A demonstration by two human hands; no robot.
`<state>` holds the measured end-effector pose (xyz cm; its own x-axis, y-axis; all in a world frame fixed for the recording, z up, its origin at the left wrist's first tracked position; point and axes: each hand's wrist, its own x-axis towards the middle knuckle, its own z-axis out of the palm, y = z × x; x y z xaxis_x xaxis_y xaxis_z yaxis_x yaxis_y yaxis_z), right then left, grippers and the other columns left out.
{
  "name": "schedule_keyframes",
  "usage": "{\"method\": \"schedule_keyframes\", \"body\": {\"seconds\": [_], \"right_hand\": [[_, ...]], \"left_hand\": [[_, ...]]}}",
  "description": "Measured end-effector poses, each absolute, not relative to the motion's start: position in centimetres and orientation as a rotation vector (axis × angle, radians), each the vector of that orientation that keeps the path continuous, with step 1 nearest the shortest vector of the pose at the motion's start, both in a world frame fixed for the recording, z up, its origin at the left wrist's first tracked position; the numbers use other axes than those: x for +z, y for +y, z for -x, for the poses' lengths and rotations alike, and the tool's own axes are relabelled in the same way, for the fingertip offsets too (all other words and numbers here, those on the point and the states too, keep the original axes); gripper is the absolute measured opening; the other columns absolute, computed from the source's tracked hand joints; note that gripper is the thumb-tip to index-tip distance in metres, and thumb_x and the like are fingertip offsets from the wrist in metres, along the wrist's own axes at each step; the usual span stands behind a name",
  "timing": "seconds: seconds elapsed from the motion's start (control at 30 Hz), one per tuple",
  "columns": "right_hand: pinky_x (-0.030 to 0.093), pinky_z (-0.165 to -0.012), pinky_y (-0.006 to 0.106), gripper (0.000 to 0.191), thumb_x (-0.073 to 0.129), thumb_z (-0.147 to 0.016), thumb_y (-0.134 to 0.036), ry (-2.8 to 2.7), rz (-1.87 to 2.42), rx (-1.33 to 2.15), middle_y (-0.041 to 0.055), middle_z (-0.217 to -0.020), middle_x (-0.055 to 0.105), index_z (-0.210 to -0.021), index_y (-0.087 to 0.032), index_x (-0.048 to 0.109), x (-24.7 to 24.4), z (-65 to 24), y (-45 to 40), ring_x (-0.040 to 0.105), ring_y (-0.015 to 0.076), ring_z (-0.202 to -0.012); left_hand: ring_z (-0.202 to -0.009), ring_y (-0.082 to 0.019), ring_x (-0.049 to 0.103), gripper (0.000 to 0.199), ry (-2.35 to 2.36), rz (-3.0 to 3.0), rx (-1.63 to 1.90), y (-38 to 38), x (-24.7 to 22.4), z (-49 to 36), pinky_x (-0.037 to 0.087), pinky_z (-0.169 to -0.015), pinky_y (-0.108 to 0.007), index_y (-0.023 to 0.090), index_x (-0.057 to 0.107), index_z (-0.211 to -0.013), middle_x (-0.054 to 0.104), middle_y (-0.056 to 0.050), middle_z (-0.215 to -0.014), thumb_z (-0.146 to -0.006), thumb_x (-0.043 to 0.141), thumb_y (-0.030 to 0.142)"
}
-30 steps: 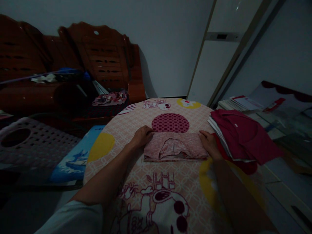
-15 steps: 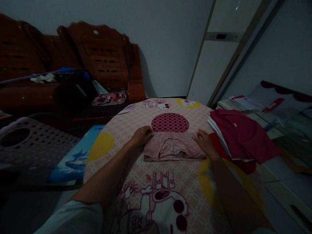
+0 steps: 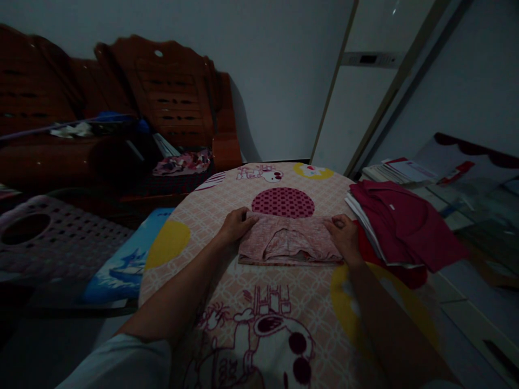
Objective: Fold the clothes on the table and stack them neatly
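Fingers (image 3: 250,221) of a person's left hand (image 3: 235,227) pinch the ten o'clock corner of a folded pink garment (image 3: 291,240), thumb on top, while those of the right hand (image 3: 344,235) curl together and pinch the cloth near its two o'clock corner. Folded into a low, wide band, the garment lies crosswise on a round table (image 3: 227,202) directly ahead of the wearer, its curved neckline opening toward six o'clock.

On the patterned tablecloth, a maroon oval print (image 3: 283,202) sits just beyond the garment at 12 o'clock; a white cartoon dog in dark glasses (image 3: 271,346) sprawls at six. A plain yellow spot (image 3: 168,243) marks nine o'clock.

At three o'clock, just beside the right hand, a pile of clothes is topped by a maroon garment (image 3: 405,221), with white cloth (image 3: 367,227) beneath and red cloth (image 3: 413,277) at the bottom. Papers (image 3: 399,172) are stacked beyond it at two o'clock.

Farther out, a tall white unit (image 3: 344,108) with a small display panel stands at one o'clock. A carved wooden settee (image 3: 174,97) fills ten to eleven o'clock, patterned fabric (image 3: 184,163) bunched on its seat. Toward nine are a blue printed item (image 3: 121,270) and a pale woven chair (image 3: 85,232) with a rounded opening.
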<state>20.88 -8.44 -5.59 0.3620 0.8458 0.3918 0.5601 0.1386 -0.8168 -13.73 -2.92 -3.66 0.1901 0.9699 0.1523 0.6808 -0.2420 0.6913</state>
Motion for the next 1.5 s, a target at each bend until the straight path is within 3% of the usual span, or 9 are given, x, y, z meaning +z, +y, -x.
{"method": "schedule_keyframes", "body": {"seconds": [0.17, 0.6, 0.7, 0.8, 0.9, 1.0, 1.33, 1.5], "right_hand": [[0.044, -0.055, 0.027, 0.034, 0.068, -0.07, -0.052, -1.237, 1.58, 0.287, 0.0015, -0.065, 0.063, -0.075, -0.02, 0.058, -6.3, -21.4, -8.0, 0.058, 0.0175, -0.06], [0.051, -0.068, 0.035, 0.038, 0.056, -0.07, -0.057, -1.225, 1.589, 0.386, 0.0096, -0.079, 0.071, -0.076, -0.02, 0.062, -7.2, -21.6, -6.6, 0.065, 0.0246, -0.074], [0.052, -0.071, 0.036, 0.039, 0.052, -0.074, -0.055, -1.198, 1.592, 0.38, 0.011, -0.081, 0.072, -0.079, -0.019, 0.066, -7.0, -21.7, -7.3, 0.065, 0.0254, -0.077], [0.053, -0.075, 0.037, 0.042, 0.049, -0.077, -0.055, -1.182, 1.588, 0.37, 0.0098, -0.082, 0.073, -0.083, -0.019, 0.069, -7.0, -21.8, -8.5, 0.065, 0.0253, -0.081], [0.052, -0.083, 0.038, 0.044, 0.05, -0.077, -0.054, -1.167, 1.603, 0.371, 0.009, -0.088, 0.074, -0.09, -0.019, 0.071, -7.3, -22.1, -10.0, 0.066, 0.0256, -0.088], [0.052, -0.088, 0.04, 0.046, 0.051, -0.078, -0.052, -1.158, 1.621, 0.391, 0.0097, -0.096, 0.074, -0.098, -0.018, 0.073, -7.8, -22.2, -11.4, 0.066, 0.0269, -0.097], [0.048, -0.099, 0.041, 0.049, 0.05, -0.079, -0.043, -1.205, 1.626, 0.388, 0.0137, -0.114, 0.072, -0.112, -0.014, 0.072, -8.7, -21.1, -15.6, 0.065, 0.0282, -0.109], [0.048, -0.099, 0.043, 0.049, 0.051, -0.08, -0.039, -1.239, 1.63, 0.35, 0.0163, -0.115, 0.072, -0.114, -0.01, 0.07, -8.6, -20.0, -17.0, 0.066, 0.0286, -0.107]], "left_hand": [[-0.064, -0.014, 0.047, 0.033, 1.622, -1.981, 0.892, -2.5, -4.4, 13.1, 0.033, -0.057, -0.025, 0.019, 0.05, -0.07, 0.052, 0.001, -0.063, -0.078, 0.056, 0.05], [-0.065, -0.016, 0.05, 0.037, 1.693, -2.09, 0.809, -1.8, -5.2, 12.6, 0.032, -0.058, -0.026, 0.021, 0.047, -0.066, 0.053, -0.001, -0.062, -0.082, 0.05, 0.054], [-0.072, -0.019, 0.056, 0.035, 1.666, -2.098, 0.809, -2.3, -5.0, 12.7, 0.039, -0.064, -0.027, 0.019, 0.054, -0.072, 0.062, -0.005, -0.072, -0.087, 0.044, 0.05], [-0.085, -0.021, 0.063, 0.038, 1.563, -2.051, 0.849, -3.1, -4.7, 13.1, 0.046, -0.076, -0.03, 0.017, 0.062, -0.1, 0.07, -0.009, -0.091, -0.091, 0.038, 0.044], [-0.093, -0.022, 0.065, 0.051, 1.504, -2.007, 0.865, -4.6, -4.6, 13.6, 0.048, -0.085, -0.033, 0.011, 0.054, -0.128, 0.071, -0.013, -0.102, -0.093, 0.037, 0.043], [-0.098, -0.023, 0.066, 0.058, 1.466, -1.965, 0.877, -6.0, -4.8, 13.9, 0.049, -0.089, -0.035, 0.009, 0.047, -0.139, 0.07, -0.014, -0.11, -0.093, 0.038, 0.044], [-0.128, -0.027, 0.055, 0.051, 1.471, -2.019, 1.124, -8.7, -7.6, 13.0, 0.043, -0.109, -0.043, 0.011, 0.047, -0.139, 0.057, -0.018, -0.138, -0.095, 0.044, 0.036], [-0.129, -0.027, 0.052, 0.044, 1.472, -2.266, 1.104, -9.7, -8.6, 12.5, 0.039, -0.113, -0.045, 0.011, 0.051, -0.132, 0.055, -0.019, -0.137, -0.095, 0.042, 0.033]]}}
